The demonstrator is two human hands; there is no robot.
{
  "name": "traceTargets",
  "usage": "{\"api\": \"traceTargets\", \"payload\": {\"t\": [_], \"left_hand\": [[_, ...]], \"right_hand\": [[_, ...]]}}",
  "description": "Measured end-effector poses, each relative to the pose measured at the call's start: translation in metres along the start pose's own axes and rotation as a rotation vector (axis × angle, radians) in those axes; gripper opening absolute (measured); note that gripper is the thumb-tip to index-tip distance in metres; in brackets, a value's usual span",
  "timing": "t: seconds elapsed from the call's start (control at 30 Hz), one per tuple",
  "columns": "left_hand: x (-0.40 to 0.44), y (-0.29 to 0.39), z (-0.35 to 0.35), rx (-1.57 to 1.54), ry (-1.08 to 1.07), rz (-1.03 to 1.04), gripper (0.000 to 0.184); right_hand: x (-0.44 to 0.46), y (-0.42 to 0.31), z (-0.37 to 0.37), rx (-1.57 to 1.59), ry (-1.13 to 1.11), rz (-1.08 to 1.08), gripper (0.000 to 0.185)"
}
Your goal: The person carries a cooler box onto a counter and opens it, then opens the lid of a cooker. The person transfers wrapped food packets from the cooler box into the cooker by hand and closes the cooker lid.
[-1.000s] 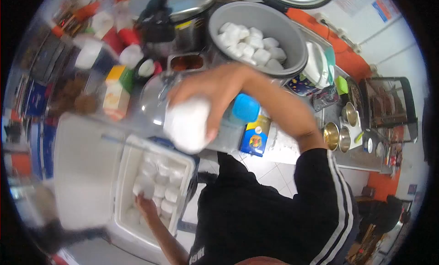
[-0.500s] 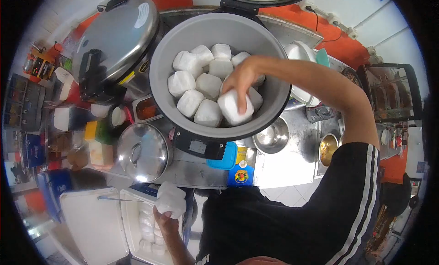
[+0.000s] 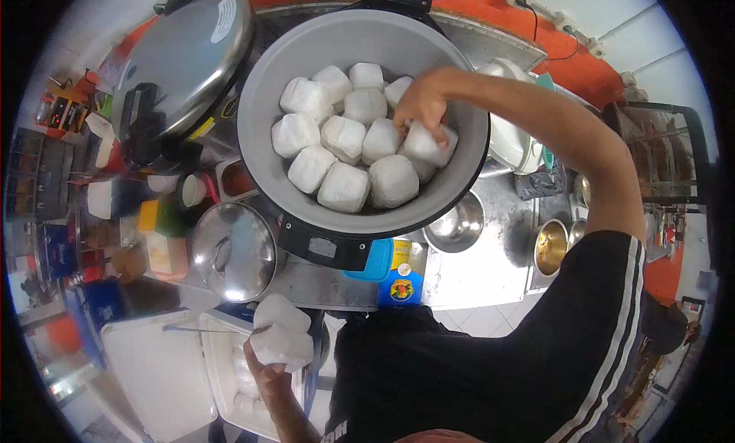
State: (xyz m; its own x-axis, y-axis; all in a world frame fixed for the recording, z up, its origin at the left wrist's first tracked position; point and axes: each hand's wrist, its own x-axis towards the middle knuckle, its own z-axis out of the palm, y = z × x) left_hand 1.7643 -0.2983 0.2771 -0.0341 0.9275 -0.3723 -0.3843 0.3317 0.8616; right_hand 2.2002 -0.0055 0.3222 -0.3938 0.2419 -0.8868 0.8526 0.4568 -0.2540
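Observation:
Inside the large grey-lined rice cooker pot (image 3: 260, 83) lie several white, rounded, paper-wrapped packets (image 3: 343, 187), set close together. My right hand (image 3: 426, 102) reaches in from the right, its fingers closed on a white wrapped packet (image 3: 430, 144) near the pot's right wall. That packet rests over or against its neighbours; its underside is hidden. Low on the left, outside the pot, my left hand (image 3: 266, 374) is closed around two more stacked white packets (image 3: 282, 345). Below it stands an open white cooler box (image 3: 222, 374) with similar packets inside.
A second, closed rice cooker (image 3: 184, 60) stands at the left. Along the steel counter are a lidded steel pot (image 3: 233, 252), a steel bowl (image 3: 455, 225), a blue plastic lid (image 3: 374, 261) and a brass-coloured bowl (image 3: 550, 248). The cooler's lid (image 3: 157, 374) hangs open at lower left.
My right hand has moved up and to the right inside the pot, leaving one packet at the front and now gripping another by the right wall. My left hand still holds its packets.

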Motion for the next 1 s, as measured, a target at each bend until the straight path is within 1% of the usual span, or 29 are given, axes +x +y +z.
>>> {"api": "traceTargets", "payload": {"t": [0.07, 0.1, 0.17, 0.23, 0.27, 0.3, 0.37, 0.4, 0.47, 0.5, 0.53, 0.57, 0.6, 0.63, 0.67, 0.7, 0.73, 0.77, 0.8, 0.83, 0.9, 0.93, 1.0], "left_hand": [[0.002, 0.006, 0.005, -0.019, -0.025, 0.011, 0.085], [0.002, 0.008, 0.008, -0.006, -0.018, 0.017, 0.085], [0.003, 0.016, 0.012, 0.013, -0.008, 0.019, 0.086], [0.012, 0.025, 0.013, 0.058, -0.169, 0.029, 0.079], [0.018, 0.028, 0.011, 0.060, -0.174, 0.032, 0.079], [0.024, 0.029, 0.011, 0.120, -0.266, 0.094, 0.078], [0.033, 0.033, 0.021, 0.176, -0.357, 0.161, 0.076], [0.034, 0.038, 0.036, 0.201, -0.411, 0.230, 0.077], [0.047, 0.040, 0.052, 0.221, -0.462, 0.303, 0.077], [0.056, 0.037, 0.058, 0.261, -0.552, 0.451, 0.078], [0.060, 0.042, 0.068, 0.246, -0.535, 0.432, 0.079], [0.064, 0.047, 0.080, 0.231, -0.517, 0.413, 0.080], [0.063, 0.058, 0.109, 0.137, -0.408, 0.308, 0.078], [0.062, 0.069, 0.137, 0.029, -0.292, 0.213, 0.076], [0.084, 0.085, 0.160, 0.008, -0.440, 0.160, 0.065], [0.098, 0.093, 0.184, -0.010, -0.354, 0.090, 0.052], [0.111, 0.102, 0.213, -0.039, -0.414, 0.100, 0.043], [0.128, 0.102, 0.231, -0.082, -0.484, 0.116, 0.038], [0.155, 0.090, 0.231, -0.065, -0.522, 0.192, 0.038], [0.165, 0.091, 0.240, -0.065, -0.526, 0.199, 0.038], [0.178, 0.090, 0.258, 0.032, -0.593, 0.133, 0.038], [0.187, 0.090, 0.264, 0.030, -0.592, 0.133, 0.038], [0.205, 0.089, 0.271, -0.006, -0.454, -0.037, 0.041]], "right_hand": [[0.003, -0.002, 0.007, 0.174, -0.025, -0.007, 0.067], [0.002, 0.002, 0.008, 0.172, -0.026, -0.005, 0.067], [0.000, 0.013, 0.009, 0.457, -0.033, -0.067, 0.062], [0.005, 0.020, 0.013, 0.493, -0.056, -0.062, 0.060], [0.008, 0.022, 0.016, 0.528, -0.082, -0.056, 0.057], [0.010, 0.022, 0.020, 0.528, -0.076, -0.054, 0.057], [0.015, 0.022, 0.030, 0.674, -0.046, -0.096, 0.057], [0.011, 0.018, 0.029, 0.671, -0.043, -0.095, 0.057], [-0.006, 0.005, 0.025, 0.492, 0.121, -0.009, 0.052], [-0.019, -0.009, 0.023, 0.166, 0.374, 0.035, 0.051], [-0.034, -0.024, 0.020, -0.172, 0.620, 0.077, 0.049], [-0.055, -0.043, 0.010, -0.007, 0.826, -0.133, 0.050], [-0.077, -0.065, 0.001, 0.168, 1.018, -0.352, 0.051], [-0.099, -0.087, -0.005, 0.263, 1.084, -0.447, 0.053], [-0.112, -0.105, -0.006, 0.359, 1.151, -0.542, 0.055], [-0.112, -0.117, -0.001, 0.352, 1.153, -0.547, 0.055], [-0.112, -0.126, 0.004, 0.049, 1.284, -0.543, 0.058], [-0.109, -0.136, 0.009, -0.161, 1.356, -0.418, 0.061], [-0.106, -0.146, 0.014, -0.369, 1.422, -0.285, 0.065], [-0.100, -0.140, 0.014, -0.375, 1.427, -0.283, 0.065], [-0.087, -0.117, 0.010, -0.358, 1.512, -0.190, 0.070], [-0.089, -0.103, 0.009, -0.360, 1.510, -0.190, 0.070], [-0.094, -0.071, 0.010, -0.334, 1.451, -0.159, 0.069]]}}
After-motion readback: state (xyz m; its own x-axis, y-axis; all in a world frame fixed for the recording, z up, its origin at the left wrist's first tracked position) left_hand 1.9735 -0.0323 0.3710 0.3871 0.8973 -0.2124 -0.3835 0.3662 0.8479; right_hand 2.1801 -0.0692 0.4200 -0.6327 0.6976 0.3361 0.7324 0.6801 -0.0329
